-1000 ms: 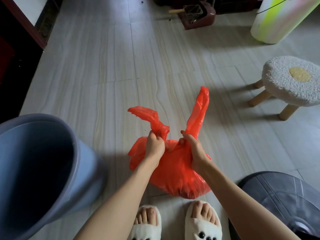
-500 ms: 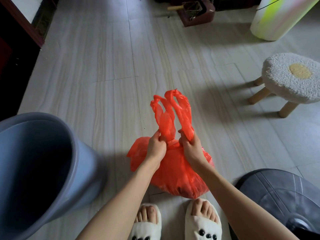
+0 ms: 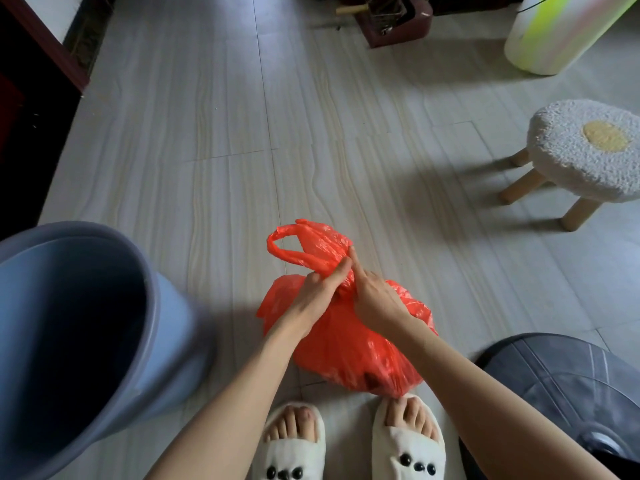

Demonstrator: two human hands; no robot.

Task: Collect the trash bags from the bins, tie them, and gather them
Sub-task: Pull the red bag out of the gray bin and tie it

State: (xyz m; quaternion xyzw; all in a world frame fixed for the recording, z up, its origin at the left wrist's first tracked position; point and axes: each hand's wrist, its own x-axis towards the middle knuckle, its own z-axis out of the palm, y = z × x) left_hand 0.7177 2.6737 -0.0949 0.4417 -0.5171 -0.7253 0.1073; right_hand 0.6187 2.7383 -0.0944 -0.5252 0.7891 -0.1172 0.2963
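Note:
A full red trash bag (image 3: 349, 344) sits on the floor just in front of my slippered feet. Its two handle loops (image 3: 304, 245) are crossed and bunched together above the bag's neck. My left hand (image 3: 317, 289) pinches the gathered plastic at the neck from the left. My right hand (image 3: 372, 296) grips the same bunch from the right, with the index finger stretched up along the plastic. A blue-grey bin (image 3: 76, 341) stands tilted at my left, its inside dark and no liner showing.
A fuzzy white stool (image 3: 585, 150) with wooden legs stands at the right. A dark grey fan base (image 3: 561, 382) lies at the lower right. A pale cylinder (image 3: 561, 32) and a dark red box (image 3: 394, 19) stand far back. Dark furniture (image 3: 20, 109) lines the left edge.
The two handles, first held apart, were brought together and crossed. Now they are folded over into a low loop, and both hands have closed in on the bag's neck.

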